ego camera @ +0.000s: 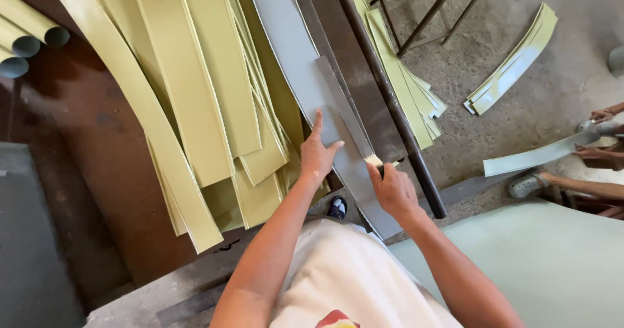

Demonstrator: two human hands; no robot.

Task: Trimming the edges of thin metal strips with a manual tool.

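Note:
My left hand [316,151] presses flat, fingers spread, on a long grey curved strip [292,48] that lies on the workbench. My right hand [392,188] grips the handle of a long flat blade [343,107], which rests along the grey strip's right edge. To the left of the grey strip lies a pile of several yellow-green curved strips [195,87], overlapping each other.
A dark pipe [383,87] runs along the bench's right side. More yellow-green strips [403,81] lie on the concrete floor, another stack [513,61] further right. Tubes [26,39] sit top left. Another person's hands [595,133] hold a grey strip [539,156] at right. A pale sheet [546,263] lies lower right.

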